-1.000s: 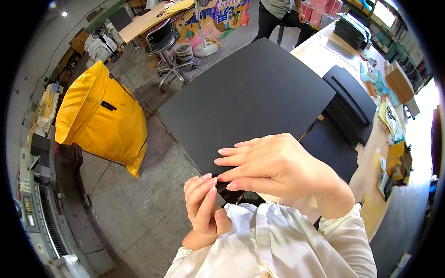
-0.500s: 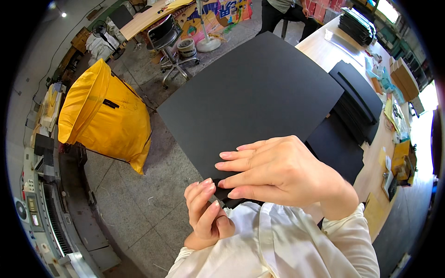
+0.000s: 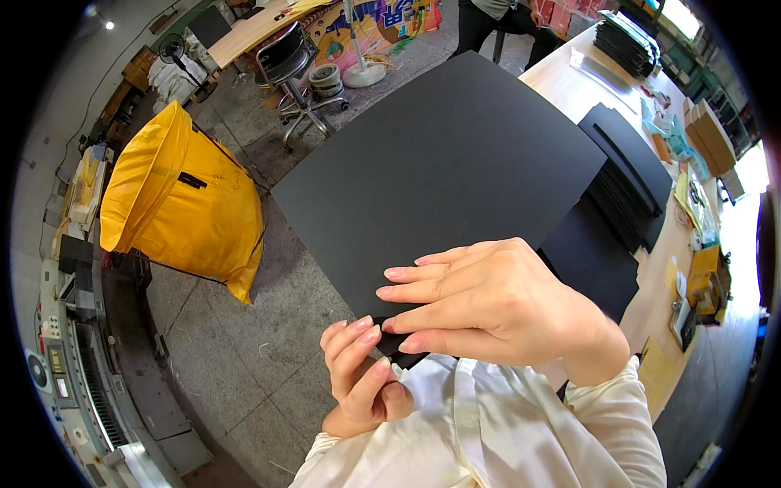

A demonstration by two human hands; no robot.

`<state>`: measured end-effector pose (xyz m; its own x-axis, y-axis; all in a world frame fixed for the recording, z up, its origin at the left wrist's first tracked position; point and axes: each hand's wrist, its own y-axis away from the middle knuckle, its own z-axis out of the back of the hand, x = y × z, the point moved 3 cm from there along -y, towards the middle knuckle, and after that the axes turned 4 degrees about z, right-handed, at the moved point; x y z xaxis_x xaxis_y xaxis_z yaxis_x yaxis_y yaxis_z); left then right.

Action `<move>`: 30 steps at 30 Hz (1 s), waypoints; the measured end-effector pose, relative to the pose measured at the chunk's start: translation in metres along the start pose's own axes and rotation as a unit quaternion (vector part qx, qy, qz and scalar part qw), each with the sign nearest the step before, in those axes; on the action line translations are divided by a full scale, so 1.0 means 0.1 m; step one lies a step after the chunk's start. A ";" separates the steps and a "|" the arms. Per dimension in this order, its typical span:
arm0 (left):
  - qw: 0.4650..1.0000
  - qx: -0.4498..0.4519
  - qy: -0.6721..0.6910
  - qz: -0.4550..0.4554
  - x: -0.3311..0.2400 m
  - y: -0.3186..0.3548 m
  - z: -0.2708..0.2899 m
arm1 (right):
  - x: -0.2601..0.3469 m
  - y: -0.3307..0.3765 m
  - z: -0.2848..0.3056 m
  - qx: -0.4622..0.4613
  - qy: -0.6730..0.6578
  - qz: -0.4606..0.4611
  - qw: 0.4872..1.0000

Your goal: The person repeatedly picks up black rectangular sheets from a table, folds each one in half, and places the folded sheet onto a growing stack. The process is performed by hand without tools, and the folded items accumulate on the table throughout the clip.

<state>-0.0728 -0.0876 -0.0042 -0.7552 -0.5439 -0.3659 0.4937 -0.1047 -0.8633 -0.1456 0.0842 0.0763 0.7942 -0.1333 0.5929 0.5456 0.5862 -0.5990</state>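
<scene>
A large matte black sheet (image 3: 439,163) lies in front of me, its near corner under my hands. My right hand (image 3: 496,301) is palm down over that corner, fingers stretched out and slightly apart, the fingertips on or just above the black surface. My left hand (image 3: 358,374) is turned palm up beside the corner, its fingers curled in toward the right fingertips. Between the two hands shows a small dark piece (image 3: 399,351) with a thin greyish edge; whether it is part of the sheet or separate, I cannot tell. What the left fingers pinch is mostly hidden.
Right of the sheet, a wooden table (image 3: 659,276) bears black boards (image 3: 626,171), a cardboard box (image 3: 708,138) and a clipboard (image 3: 682,321). A yellow sack (image 3: 195,195) stands at left, near a machine (image 3: 89,382). A wheeled chair (image 3: 286,65) and a seated person (image 3: 500,28) are farther back.
My left fingertips have shifted slightly, and a bit more of the dark piece shows between the hands. The right hand stays almost where it was.
</scene>
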 end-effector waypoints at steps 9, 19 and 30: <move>1.000 -0.005 0.000 0.003 0.00 0.00 0.00 | 0.00 0.00 0.00 -0.002 0.005 0.002 1.000; 1.000 -0.006 0.004 0.003 0.00 0.01 0.00 | 0.00 0.00 0.00 -0.007 0.003 0.007 1.000; 1.000 -0.010 0.007 0.008 -0.01 0.02 -0.01 | 0.01 0.00 0.01 -0.005 0.002 0.007 1.000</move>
<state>-0.0719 -0.0864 -0.0056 -0.7534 -0.5339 -0.3838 0.4964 -0.0790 -0.8645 -0.1454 0.0842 0.0773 0.8023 -0.1278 0.5830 0.5371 0.5806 -0.6119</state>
